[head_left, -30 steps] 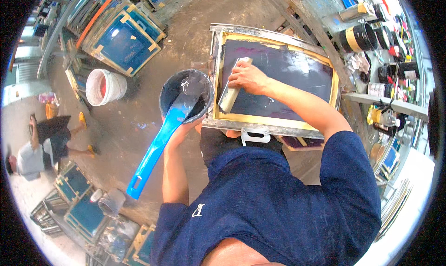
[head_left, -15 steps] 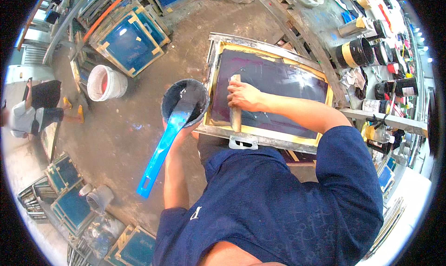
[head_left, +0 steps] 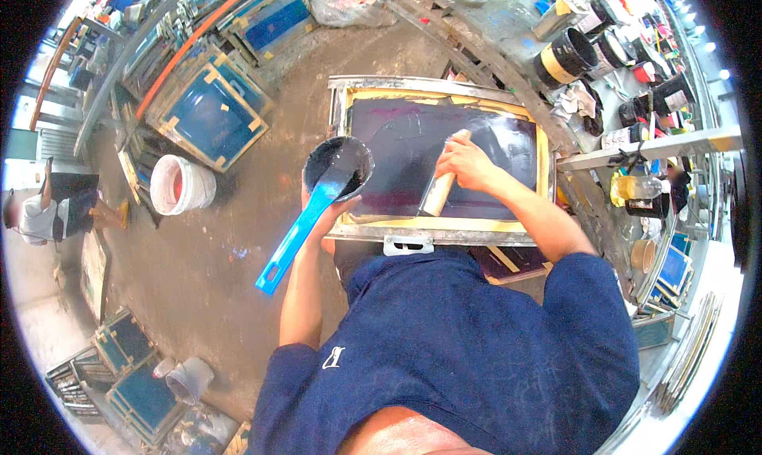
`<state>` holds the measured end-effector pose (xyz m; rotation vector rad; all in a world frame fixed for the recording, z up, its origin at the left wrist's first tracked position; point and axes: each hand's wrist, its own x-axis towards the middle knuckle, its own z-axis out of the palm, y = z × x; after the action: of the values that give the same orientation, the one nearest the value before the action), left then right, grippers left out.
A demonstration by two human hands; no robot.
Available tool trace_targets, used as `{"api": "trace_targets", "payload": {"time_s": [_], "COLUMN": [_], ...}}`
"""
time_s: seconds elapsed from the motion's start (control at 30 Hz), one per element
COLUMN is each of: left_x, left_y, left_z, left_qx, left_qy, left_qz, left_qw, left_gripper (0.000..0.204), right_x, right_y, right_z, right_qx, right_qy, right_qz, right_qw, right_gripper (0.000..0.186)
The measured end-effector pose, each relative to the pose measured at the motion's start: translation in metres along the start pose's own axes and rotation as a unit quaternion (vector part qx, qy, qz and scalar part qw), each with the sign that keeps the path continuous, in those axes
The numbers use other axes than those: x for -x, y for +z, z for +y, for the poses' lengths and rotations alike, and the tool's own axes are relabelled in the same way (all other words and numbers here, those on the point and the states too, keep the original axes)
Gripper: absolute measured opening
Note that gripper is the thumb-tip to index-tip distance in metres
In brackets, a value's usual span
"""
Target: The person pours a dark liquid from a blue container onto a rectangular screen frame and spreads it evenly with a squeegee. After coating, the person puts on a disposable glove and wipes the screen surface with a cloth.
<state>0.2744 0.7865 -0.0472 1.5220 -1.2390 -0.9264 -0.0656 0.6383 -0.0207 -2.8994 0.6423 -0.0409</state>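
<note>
A metal-framed printing screen [head_left: 361, 90] with a dark purple mesh lies flat in front of me. My right hand [head_left: 464, 163] grips a wooden squeegee [head_left: 439, 191] that rests on the mesh near its middle. My left hand [head_left: 327, 214] holds a round black bowl of dark ink [head_left: 337, 169] beside the screen's left edge. A blue-handled scraper [head_left: 295, 234] stands in the bowl, its handle pointing down to the left.
Blue framed screens [head_left: 208, 113] lean on the concrete floor at upper left, next to a white bucket [head_left: 181, 185]. Ink tubs [head_left: 565, 58] and cans crowd a bench at right. Another person [head_left: 40, 209] sits at far left. More screens [head_left: 139, 375] lie at lower left.
My right hand has drawn the squeegee rightward across the mesh toward the middle. The bowl in my left hand stays beside the frame. My head has shifted, moving the whole scene right.
</note>
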Motion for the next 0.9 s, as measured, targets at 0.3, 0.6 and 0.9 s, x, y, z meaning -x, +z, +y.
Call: {"api": "trace_targets", "payload": {"time_s": [0.3, 0.6, 0.9], "left_x": [-0.032, -0.062, -0.074], "left_y": [0.044, 0.116, 0.163], "left_z": [0.016, 0.051, 0.093], "left_qx": [0.088, 0.096, 0.071], "left_qy": [0.034, 0.096, 0.123], "left_qz": [-0.053, -0.150, -0.170], "left_qw": [0.994, 0.979, 0.975], "left_gripper": [0.078, 0.097, 0.103], "right_x": [0.083, 0.085, 0.061], "right_y": [-0.013, -0.084, -0.136], "right_z": [-0.021, -0.045, -0.079], "right_qx": [-0.427, -0.490, -0.453], "right_qy": [0.439, 0.358, 0.317], "right_qz": [0.259, 0.442, 0.486], "right_qw": [0.747, 0.661, 0.677], "right_gripper": [0.034, 0.036, 0.033]}}
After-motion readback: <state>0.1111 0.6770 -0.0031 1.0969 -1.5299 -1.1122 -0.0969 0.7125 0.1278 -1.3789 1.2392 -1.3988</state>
